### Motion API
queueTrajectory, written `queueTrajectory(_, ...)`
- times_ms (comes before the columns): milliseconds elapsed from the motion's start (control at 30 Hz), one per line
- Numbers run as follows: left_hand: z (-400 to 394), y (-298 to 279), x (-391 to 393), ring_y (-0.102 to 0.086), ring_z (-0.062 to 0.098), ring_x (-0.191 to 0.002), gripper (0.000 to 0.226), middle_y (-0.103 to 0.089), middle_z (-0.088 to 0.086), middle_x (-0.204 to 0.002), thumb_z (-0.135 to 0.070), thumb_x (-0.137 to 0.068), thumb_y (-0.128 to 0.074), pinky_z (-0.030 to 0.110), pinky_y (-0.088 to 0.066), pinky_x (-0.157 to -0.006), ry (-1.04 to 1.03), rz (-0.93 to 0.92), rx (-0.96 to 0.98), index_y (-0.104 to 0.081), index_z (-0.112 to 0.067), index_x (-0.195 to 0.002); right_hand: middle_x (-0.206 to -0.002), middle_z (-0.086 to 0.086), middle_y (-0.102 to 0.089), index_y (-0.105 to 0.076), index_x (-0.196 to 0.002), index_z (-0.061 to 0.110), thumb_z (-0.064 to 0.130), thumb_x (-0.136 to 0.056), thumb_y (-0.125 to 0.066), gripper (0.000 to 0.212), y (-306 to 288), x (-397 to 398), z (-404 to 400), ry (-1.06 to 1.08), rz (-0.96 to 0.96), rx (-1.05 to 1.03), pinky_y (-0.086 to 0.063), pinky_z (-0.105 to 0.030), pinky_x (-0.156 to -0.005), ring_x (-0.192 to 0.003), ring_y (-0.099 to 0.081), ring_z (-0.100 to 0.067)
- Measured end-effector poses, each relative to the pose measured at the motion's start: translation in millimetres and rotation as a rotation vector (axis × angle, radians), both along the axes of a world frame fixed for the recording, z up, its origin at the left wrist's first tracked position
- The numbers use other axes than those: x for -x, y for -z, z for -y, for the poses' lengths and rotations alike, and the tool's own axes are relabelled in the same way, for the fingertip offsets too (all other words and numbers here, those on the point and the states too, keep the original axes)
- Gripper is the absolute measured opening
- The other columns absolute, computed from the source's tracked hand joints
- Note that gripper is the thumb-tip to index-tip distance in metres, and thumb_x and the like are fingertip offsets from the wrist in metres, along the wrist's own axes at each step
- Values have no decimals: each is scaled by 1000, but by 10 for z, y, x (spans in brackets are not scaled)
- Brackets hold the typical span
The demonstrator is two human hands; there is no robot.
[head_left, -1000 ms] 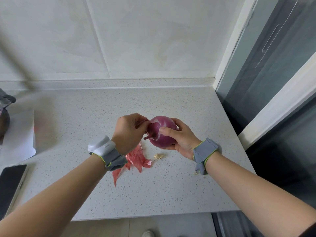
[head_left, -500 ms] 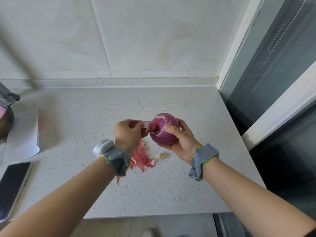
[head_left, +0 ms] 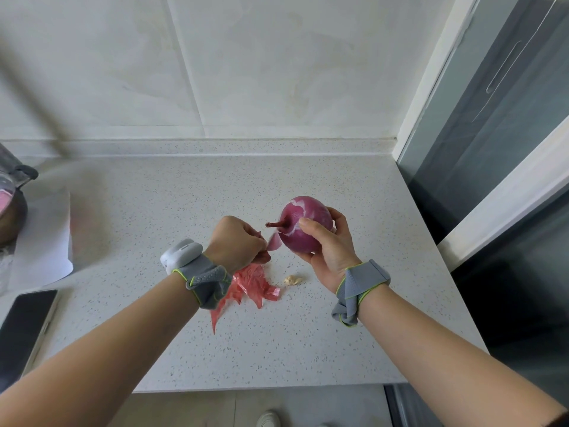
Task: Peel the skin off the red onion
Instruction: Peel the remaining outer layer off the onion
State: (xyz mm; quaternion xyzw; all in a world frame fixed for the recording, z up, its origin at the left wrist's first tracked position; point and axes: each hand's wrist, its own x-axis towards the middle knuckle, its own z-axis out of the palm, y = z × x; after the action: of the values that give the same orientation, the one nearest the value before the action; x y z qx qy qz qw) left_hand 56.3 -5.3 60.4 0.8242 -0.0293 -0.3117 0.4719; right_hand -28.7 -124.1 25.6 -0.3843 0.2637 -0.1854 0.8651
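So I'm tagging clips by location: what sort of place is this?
Probably a home kitchen: a speckled stone countertop against a tiled wall, a red onion being peeled, a pot at left.

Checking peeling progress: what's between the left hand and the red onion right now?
In the head view, a thin strip of purple skin pinched by the left hand sits in the gap, beside the red onion held in the right hand.
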Motion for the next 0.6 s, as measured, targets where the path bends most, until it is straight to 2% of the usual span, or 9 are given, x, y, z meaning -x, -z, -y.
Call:
queueTrajectory(167, -5, -123, 14, -67, 18, -48, 8, -67, 11, -51, 10, -71, -68, 27, -60, -55, 103, -133, 17, -65, 5, -65, -109, -1, -54, -46, -107, 25, -3, -73, -71, 50, 23, -53, -25, 53, -69, 55, -56, -42, -83, -96, -60, -21)
queueTrajectory(300, -48, -48, 55, -65, 16, -44, 8, -67, 10, -50, 10, -72, -67, 23, -58, -49, 135, -173, 19, -65, 5, -66, -118, -3, -49, -42, -115, 24, 5, -76, -71, 52, 1, -83, 107, 99, -93, 22, -57, -36, -75, -105, -57, -25)
queueTrajectory(367, -54, 55, -16, -64, 12, -40, 1, -67, 12, -57, 7, -75, -66, 21, -57, -47, 99, -116, 9, -67, 7, -76, -119, -7, -50, -41, -121, 20, 14, -80, -68, 49, -17, -64, 179, 50, -101, -27, -58, -38, -73, -101, -58, -27)
queueTrajectory(433, -27, 223, -129, -59, 6, -34, 12, -64, 10, -60, 5, -80, -61, 17, -54, -43, 83, -32, -23, -65, 11, -90, -121, -12, -51, -44, -126, 15, 23, -84, -64, 47, -21, -39, 218, -1, -90, -113, -60, -39, -70, -97, -60, -27)
queueTrajectory(467, -16, 313, -166, -57, 5, -32, 16, -63, 8, -58, 4, -83, -59, 15, -52, -42, 83, 14, -55, -65, 11, -95, -121, -13, -52, -50, -121, 16, 26, -85, -61, 39, -20, -23, 212, -30, -84, -158, -60, -38, -69, -98, -60, -28)
queueTrajectory(533, 29, 514, -217, -59, 9, -42, 20, -66, 12, -66, 1, -87, -52, 19, -52, -48, 121, 132, -168, -65, 8, -101, -118, -14, -54, -58, -106, 19, 32, -87, -58, 24, 10, 1, 202, -79, -91, -212, -60, -38, -68, -104, -59, -29)
queueTrajectory(600, 58, 734, -239, -54, 17, -55, 25, -67, 15, -78, -1, -89, -45, 24, -48, -56, 184, 253, -287, -67, 6, -98, -121, -15, -56, -59, -106, 20, 37, -86, -58, 26, 80, 10, 194, -97, -126, -248, -60, -37, -68, -109, -59, -32)
